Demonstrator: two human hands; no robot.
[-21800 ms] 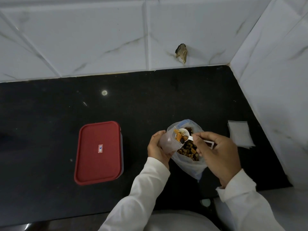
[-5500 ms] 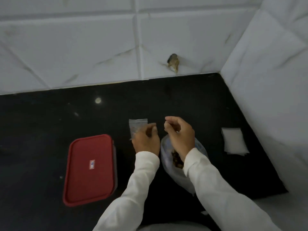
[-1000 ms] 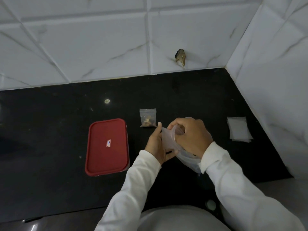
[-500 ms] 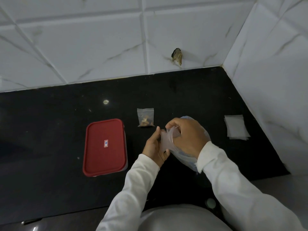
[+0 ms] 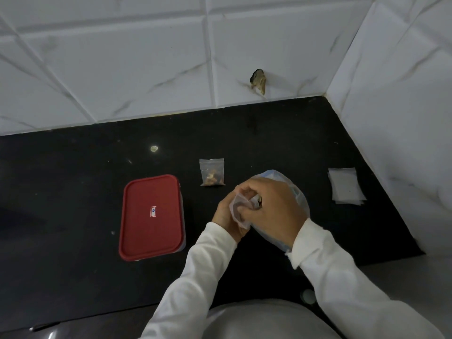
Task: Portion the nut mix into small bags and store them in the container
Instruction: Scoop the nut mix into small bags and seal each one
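My left hand (image 5: 226, 216) holds a small clear bag (image 5: 238, 211) upright at the middle of the black counter. My right hand (image 5: 271, 209) is curled at that bag's mouth, above the large clear bag of nut mix (image 5: 293, 192), which it mostly hides. What the right fingers hold is hidden. One small bag with nuts in it (image 5: 212, 172) lies flat behind my hands. The container with a red lid (image 5: 151, 216) stands closed to the left.
A stack of flat empty small bags (image 5: 344, 185) lies at the right, close to the white tiled side wall (image 5: 403, 118). The tiled back wall (image 5: 146, 69) has a broken hole (image 5: 258, 80). The counter's front edge runs just before my body.
Since 5.5 s ago the filled small bag was laid on the counter and my left hand took up another. In the last second my right hand has stayed bunched at its mouth.
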